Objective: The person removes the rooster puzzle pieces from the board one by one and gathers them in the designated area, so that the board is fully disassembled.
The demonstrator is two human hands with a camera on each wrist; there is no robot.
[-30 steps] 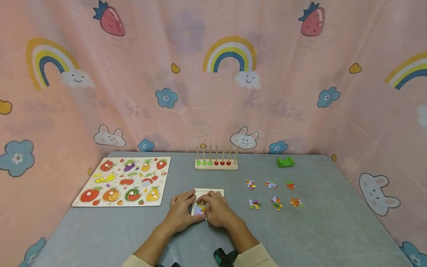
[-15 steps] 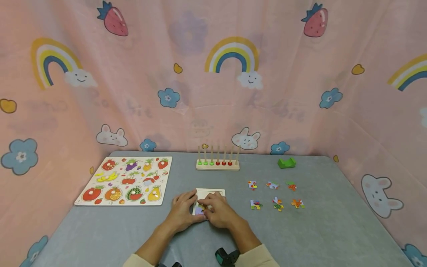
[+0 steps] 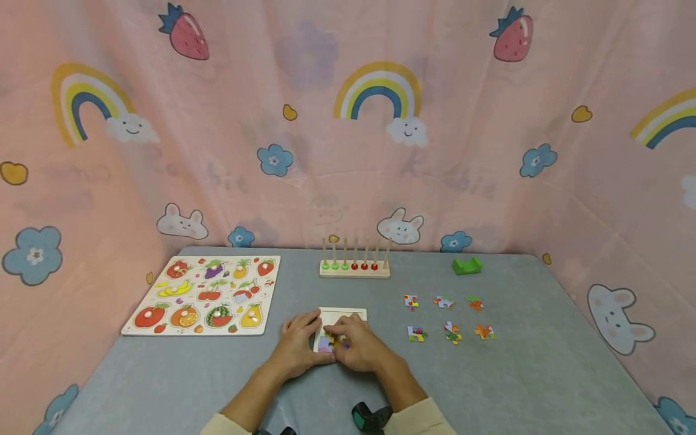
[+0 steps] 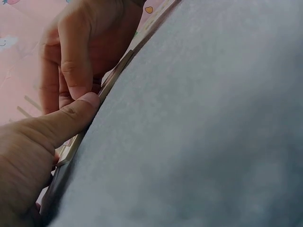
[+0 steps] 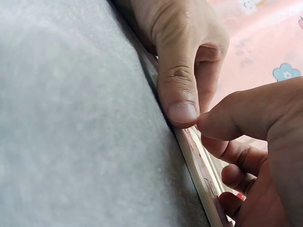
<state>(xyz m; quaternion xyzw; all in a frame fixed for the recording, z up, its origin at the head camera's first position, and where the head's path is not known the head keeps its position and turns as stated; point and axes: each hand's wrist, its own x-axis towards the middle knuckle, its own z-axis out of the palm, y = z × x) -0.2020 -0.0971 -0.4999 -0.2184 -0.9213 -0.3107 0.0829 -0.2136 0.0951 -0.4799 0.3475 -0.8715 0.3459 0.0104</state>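
Observation:
On the grey table, in the head view, a small pale wooden puzzle tray (image 3: 344, 312) has purple and yellow puzzle pieces (image 3: 325, 345) in its near left part. My left hand (image 3: 296, 345) holds the tray by its left side, with the thumb (image 4: 71, 118) along the near edge. Over the tray, my right hand (image 3: 359, 344) has its fingers bent down and pinches a small puzzle piece (image 3: 345, 342), mostly covered by the fingers. The right wrist view shows both thumbs meeting at the tray's edge (image 5: 191, 158).
Several loose jigsaw pieces (image 3: 417, 333) lie in two rows to the right. Left stands a large fruit peg board (image 3: 127, 328). A wooden rack with pegs and green and red beads (image 3: 354, 273) is at the back, and a green curved block (image 3: 467, 266) at back right.
My right fingers have shifted slightly over the tray, and more of the coloured pieces shows beneath them. The left hand keeps its hold. The head view has shifted slightly.

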